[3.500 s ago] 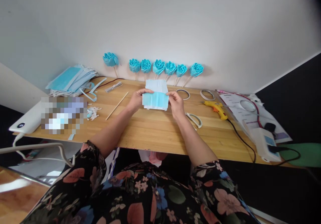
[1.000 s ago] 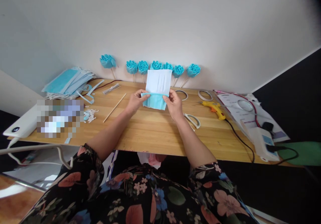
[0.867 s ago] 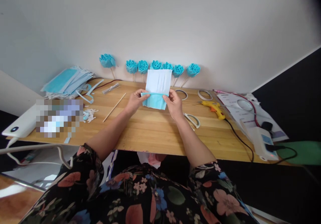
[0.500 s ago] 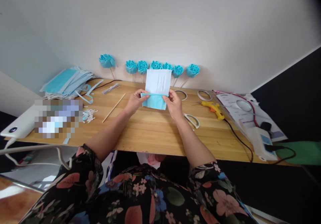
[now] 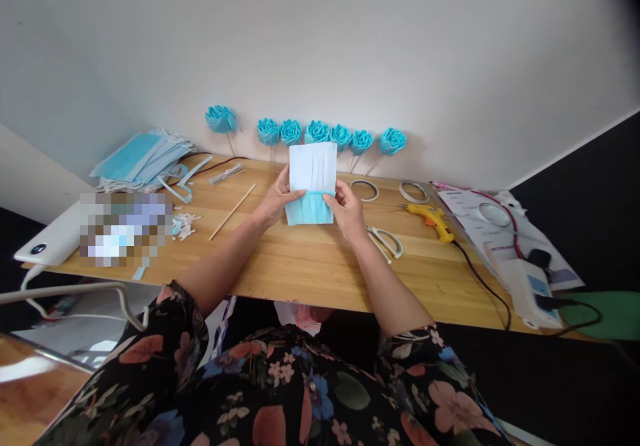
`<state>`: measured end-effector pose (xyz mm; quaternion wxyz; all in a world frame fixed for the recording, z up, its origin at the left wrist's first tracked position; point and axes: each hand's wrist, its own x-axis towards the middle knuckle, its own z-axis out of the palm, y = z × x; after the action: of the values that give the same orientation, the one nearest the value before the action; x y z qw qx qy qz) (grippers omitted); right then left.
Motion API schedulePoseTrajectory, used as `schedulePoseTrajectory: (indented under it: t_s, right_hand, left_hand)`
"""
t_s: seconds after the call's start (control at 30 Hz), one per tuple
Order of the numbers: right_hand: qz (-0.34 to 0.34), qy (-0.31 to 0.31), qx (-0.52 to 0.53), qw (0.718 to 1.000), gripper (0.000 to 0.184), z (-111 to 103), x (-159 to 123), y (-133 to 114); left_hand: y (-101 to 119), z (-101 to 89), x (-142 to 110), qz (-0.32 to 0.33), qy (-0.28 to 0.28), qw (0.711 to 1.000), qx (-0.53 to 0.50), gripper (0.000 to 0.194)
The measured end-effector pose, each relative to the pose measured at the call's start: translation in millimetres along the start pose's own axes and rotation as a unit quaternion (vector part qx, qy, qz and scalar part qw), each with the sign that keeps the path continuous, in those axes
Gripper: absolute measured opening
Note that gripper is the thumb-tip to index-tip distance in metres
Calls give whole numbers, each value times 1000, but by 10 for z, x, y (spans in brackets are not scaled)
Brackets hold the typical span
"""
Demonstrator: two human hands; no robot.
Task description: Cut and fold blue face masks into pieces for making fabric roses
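Sheet: white-and-blue mask sheet (image 5: pixel 313 166) held up at the centre of the frame; white part on top, blue band folded across the bottom; contact with worktop (image 5: pixel 300 276) cannot be told.
Left hand (image 5: pixel 276 199): clamped on the sheet's left side, thumb laid over the front at the fold, fingers partly hidden behind.
Right hand (image 5: pixel 349 209): clamped on the sheet's right side, thumb pressed at the fold.
Flowers: seven blue flowers (image 5: pixel 290 131) on sticks, leaned against wall (image 5: pixel 320 46), upper middle; some stems hidden by sheet.
Masks: pile of masks (image 5: pixel 137 159) stacked at left.
Stick: thin wooden stick (image 5: pixel 233 213) laid left of the hands.
Tools: scissors (image 5: pixel 399 246) partly covered by right hand or forearm; yellow glue gun (image 5: pixel 434 219) laid farther right.
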<state>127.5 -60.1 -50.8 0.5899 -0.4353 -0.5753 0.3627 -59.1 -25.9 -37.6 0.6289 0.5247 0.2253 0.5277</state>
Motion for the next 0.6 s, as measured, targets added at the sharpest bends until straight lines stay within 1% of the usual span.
schedulePoseTrajectory:
  t_s: [0.13,0.2,0.33,0.4,0.5,0.6]
  right_hand:
    - [0,6,-20,1000,53,-3,6,39]
    - [1,7,-25,1000,56,-4,13,56]
    - [14,3,6,1000,71,8,22,48]
    - [31,-2,25,999,74,14,23,19]
    - [61,-7,54,997,71,13,22,-36]
    - [100,-29,77,992,63,2,16,-74]
  left_hand:
    - [-49,-44,18,-14,34,999,35,90]
    - [-84,-82,32,-10,54,997,59,86]
    - [-108,-121,46,11,71,993,97,82]
    - [-102,-121,45,13,71,992,103,82]
    - [-93,-110,38,21,73,991,110,83]
    - [-96,-93,24,27,79,989,120,83]
